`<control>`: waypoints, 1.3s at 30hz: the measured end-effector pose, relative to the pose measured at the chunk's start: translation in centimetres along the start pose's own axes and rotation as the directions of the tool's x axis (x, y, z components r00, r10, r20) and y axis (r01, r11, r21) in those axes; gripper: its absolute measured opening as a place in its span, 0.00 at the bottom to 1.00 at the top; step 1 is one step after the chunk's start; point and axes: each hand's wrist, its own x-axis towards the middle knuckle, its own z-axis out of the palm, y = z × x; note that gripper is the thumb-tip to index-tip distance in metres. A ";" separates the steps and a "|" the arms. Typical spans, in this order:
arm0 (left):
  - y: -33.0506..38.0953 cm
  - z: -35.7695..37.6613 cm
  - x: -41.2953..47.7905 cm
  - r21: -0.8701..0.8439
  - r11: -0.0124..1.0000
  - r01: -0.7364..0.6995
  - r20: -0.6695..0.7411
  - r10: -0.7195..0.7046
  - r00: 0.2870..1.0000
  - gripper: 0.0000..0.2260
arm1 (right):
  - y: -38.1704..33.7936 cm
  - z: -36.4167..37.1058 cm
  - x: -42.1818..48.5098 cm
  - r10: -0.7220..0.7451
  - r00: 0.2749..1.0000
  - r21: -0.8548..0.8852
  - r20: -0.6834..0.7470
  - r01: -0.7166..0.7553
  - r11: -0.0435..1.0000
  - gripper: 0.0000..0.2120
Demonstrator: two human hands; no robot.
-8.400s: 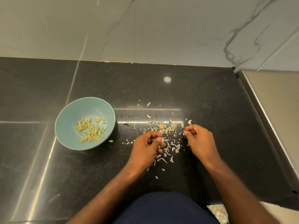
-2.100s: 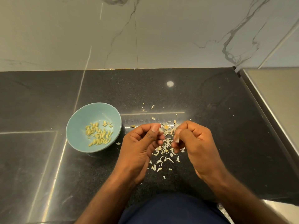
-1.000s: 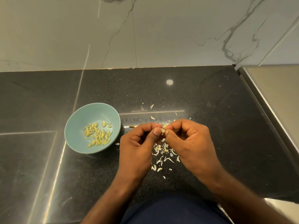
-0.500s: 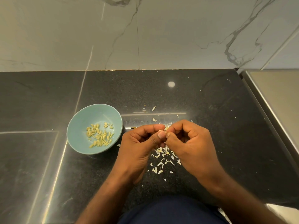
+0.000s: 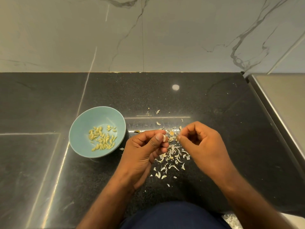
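Note:
A light blue bowl (image 5: 79,134) stands on the black counter (image 5: 214,129) and holds several pale green peeled seeds (image 5: 102,140). To its right, my left hand (image 5: 142,154) pinches a small pale seed (image 5: 164,138) between thumb and forefinger. My right hand (image 5: 203,146) hovers a little to the right of it with fingers curled and thumb pressed to forefinger; what it pinches, if anything, is too small to see. Between and below the hands lies a scatter of whitish seed husks (image 5: 171,156).
A marble-patterned wall (image 5: 148,33) rises behind the counter. A steel surface (image 5: 283,100) borders the counter on the right. A few stray husks (image 5: 157,111) lie farther back. My dark blue clothing (image 5: 175,215) shows at the bottom edge.
Half a second ago the fingertips of both hands met over the seed. Now they have drawn apart; the seed stays in my left hand and my right hand has shifted right.

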 end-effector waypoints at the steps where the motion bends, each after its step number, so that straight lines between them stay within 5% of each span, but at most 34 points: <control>1: -0.1 0.0 0.0 0.003 1.000 -0.005 -0.011 0.005 1.000 0.07 | 0.1 0.0 -0.1 -0.001 1.000 -0.050 0.004 0.001 0.999 0.08; 5: -0.6 0.0 0.3 0.100 0.992 -0.079 -0.096 0.089 0.991 0.08 | -0.4 0.0 -0.5 -0.050 0.998 -0.066 -0.035 0.047 0.997 0.09; 9: -1.3 0.3 0.3 0.222 0.964 -0.144 -0.138 0.177 0.974 0.07 | -1.6 0.5 -0.8 -0.039 0.994 0.040 0.104 0.035 0.999 0.10; 12: -1.5 0.5 0.1 0.344 0.921 -0.183 -0.093 0.227 0.969 0.07 | -1.8 1.2 -1.0 -0.089 0.993 0.078 0.077 0.083 0.993 0.05; 17: -1.3 -0.1 -0.1 0.608 0.750 -0.260 0.001 0.327 0.945 0.05 | -1.6 1.3 -1.1 -0.118 0.992 0.082 0.047 0.114 0.990 0.12; 23: -1.5 0.4 -0.2 0.703 0.625 -0.339 0.076 0.408 0.910 0.03 | -0.8 1.8 -1.0 0.000 1.000 0.296 0.024 -0.007 0.955 0.11; 34: -1.5 1.1 -0.1 0.644 0.729 -0.232 -0.055 0.348 0.936 0.05 | -0.8 2.6 -1.3 0.118 0.993 0.654 0.006 -0.093 0.751 0.08; 39: -1.2 0.1 0.0 0.616 0.762 -0.199 -0.087 0.317 0.944 0.09 | -0.8 2.2 -1.0 0.116 0.993 0.607 -0.007 -0.088 0.790 0.07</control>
